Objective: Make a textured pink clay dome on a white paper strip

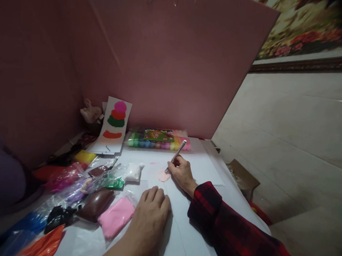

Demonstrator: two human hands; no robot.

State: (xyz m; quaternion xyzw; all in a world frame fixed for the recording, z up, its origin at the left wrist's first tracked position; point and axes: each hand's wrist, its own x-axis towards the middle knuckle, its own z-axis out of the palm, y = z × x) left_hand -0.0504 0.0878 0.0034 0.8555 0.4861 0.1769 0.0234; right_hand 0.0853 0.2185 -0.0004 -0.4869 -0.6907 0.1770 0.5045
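Note:
My right hand point(183, 173) grips a pale pen-like tool point(178, 152) with a light cap end, tilted up to the right. Its lower end meets a flat, roundish pale-pink patch point(163, 175) on the white paper point(201, 168). A fainter pink smear lies just above that patch. My left hand point(153, 208) rests palm down on the white surface, fingers stretched forward, holding nothing. Beside it on the left is a bag of pink clay point(117, 216).
Bags of brown point(96, 205), white point(133, 172), green point(114, 181), black and orange material crowd the left. A pack of colored clay point(159, 140) lies at the back. A card with colored shapes point(114, 124) leans against the pink wall point(168, 67).

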